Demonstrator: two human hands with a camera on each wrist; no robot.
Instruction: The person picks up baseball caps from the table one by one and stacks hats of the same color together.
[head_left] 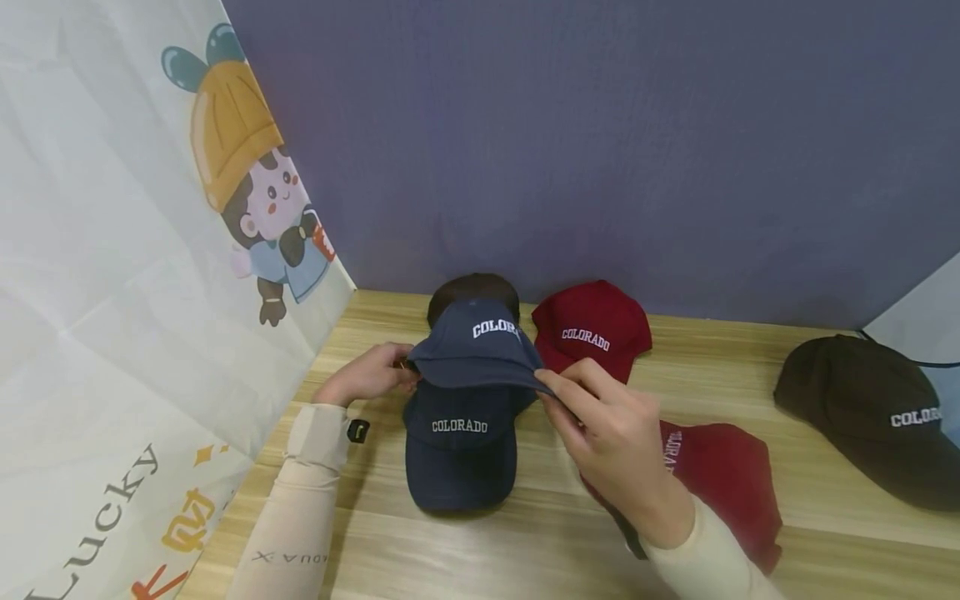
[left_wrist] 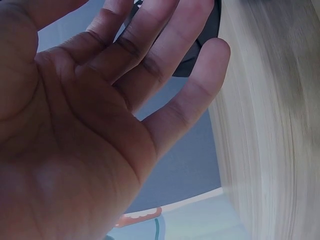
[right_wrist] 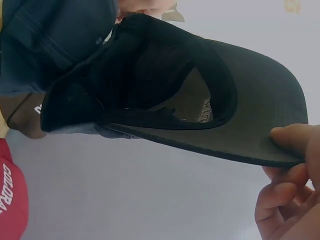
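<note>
A navy baseball cap with white COLORADO lettering is held above another navy cap on the table. My right hand pinches the end of its brim, thumb against the underside in the right wrist view. At the opposite edge, my left hand grips the cap by its fingertips; the palm and outer fingers look loosely stretched in the left wrist view. The raised cap's hollow inside faces the right wrist camera. Behind it, a dark brown cap is partly covered.
A red cap sits at the back, beside the raised cap. Another red cap lies partly behind my right forearm. At the far right rests a brown cap. A grey-blue panel and a printed white sheet border the table.
</note>
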